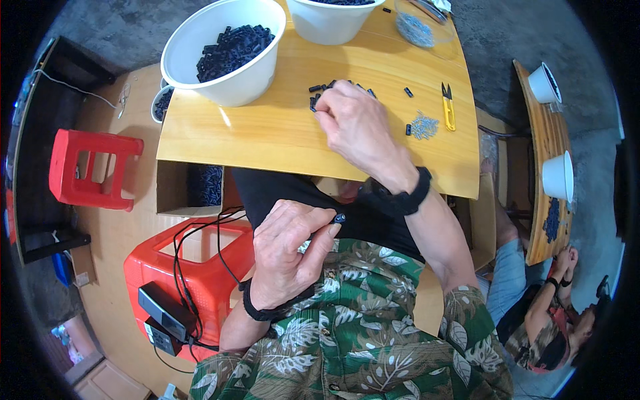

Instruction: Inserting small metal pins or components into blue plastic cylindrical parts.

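Observation:
Between thumb and forefinger, my left hand pinches a small black plastic tube above my lap, its end facing up. My right hand is on the wooden table, fingers curled down at a small scatter of black tubes. Its fingertips are hidden under the hand, so whatever they hold cannot be made out. To the right of this hand lies a little heap of tiny silvery metal pieces, with a single black tube beside it and another loose tube farther back.
Yellow thread snips lie at the right. A white bowl of black tubes and a second white bowl stand at the back. Red stools and cables are on the left. Another person sits at a table on the right.

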Motion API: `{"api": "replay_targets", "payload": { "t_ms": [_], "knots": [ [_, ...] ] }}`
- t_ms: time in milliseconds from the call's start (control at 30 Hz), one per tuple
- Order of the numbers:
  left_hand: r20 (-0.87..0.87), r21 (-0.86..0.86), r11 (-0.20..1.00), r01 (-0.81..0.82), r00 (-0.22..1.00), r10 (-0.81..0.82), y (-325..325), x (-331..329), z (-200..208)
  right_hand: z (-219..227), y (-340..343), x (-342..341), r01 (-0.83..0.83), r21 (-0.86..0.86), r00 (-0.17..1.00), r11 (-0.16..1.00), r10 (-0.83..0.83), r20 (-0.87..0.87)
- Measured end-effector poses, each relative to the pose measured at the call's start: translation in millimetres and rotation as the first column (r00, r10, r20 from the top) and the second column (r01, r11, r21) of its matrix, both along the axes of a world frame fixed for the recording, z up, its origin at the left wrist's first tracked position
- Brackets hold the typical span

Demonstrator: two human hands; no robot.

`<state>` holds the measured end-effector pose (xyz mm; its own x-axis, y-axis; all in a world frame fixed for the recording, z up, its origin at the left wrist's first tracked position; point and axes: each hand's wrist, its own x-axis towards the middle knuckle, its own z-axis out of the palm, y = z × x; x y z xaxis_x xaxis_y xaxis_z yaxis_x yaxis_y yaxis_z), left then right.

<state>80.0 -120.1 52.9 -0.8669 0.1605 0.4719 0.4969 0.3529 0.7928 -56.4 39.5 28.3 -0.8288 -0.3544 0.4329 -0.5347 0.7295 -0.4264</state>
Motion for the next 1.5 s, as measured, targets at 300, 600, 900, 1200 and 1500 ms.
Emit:
{"api": "replay_targets", "payload": {
  "t_ms": [300,600,900,1200,1500],
  "knots": [
    [0.025,0.025,0.999,0.03,0.999,-0.03,4.1,0.3,-3.5,21.6,52.5,85.7,0.393,-0.801,0.542,0.451,0.59,0.598],
    [0.007,0.038,0.979,0.202,0.979,-0.202,10.8,4.6,3.6,16.7,56.3,130.8,0.309,-0.875,0.679,0.372,0.558,0.477],
    [-0.002,0.008,0.977,0.211,0.977,-0.211,13.5,6.4,6.0,22.1,60.5,146.4,0.338,-0.882,0.738,0.329,0.488,0.465],
    [0.016,0.013,0.989,0.146,0.989,-0.146,17.8,8.0,7.7,26.9,50.0,155.7,0.35,-0.915,0.74,0.2,0.54,0.401],
    [-0.04,0.004,0.994,0.11,0.993,-0.11,19.8,8.8,6.8,28.2,47.6,156.0,0.321,-0.911,0.723,0.259,0.554,0.412]
  ]
}}
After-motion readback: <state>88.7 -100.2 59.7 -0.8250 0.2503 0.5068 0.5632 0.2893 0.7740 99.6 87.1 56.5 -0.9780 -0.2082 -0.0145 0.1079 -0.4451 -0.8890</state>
